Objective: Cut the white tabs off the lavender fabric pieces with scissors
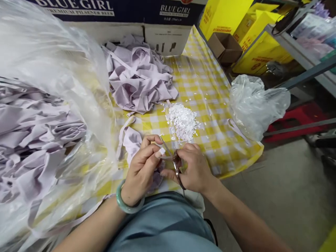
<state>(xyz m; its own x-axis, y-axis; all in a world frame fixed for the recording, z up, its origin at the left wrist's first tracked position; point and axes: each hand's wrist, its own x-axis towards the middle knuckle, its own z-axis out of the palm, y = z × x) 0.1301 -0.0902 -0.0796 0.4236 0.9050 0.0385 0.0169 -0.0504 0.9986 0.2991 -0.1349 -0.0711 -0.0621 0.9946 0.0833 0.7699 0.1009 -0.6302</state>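
My left hand (143, 168), with a green bangle at the wrist, pinches a small white tag (162, 151) on a lilac fabric piece (132, 141) that lies under it. My right hand (194, 168) is closed round small metal scissors (175, 163), whose blades point up toward the tag between the two hands. Both hands hover over the near edge of the yellow checked tablecloth (210, 101). Just beyond them lies a heap of small white cut scraps (183, 121).
A pile of lilac fabric pieces (141, 78) lies further back. A big clear plastic bag (52, 115) full of lilac fabric fills the left. A crumpled clear bag (256, 103) hangs at the table's right edge. Cardboard boxes (168, 38) and yellow cartons (252, 35) stand behind.
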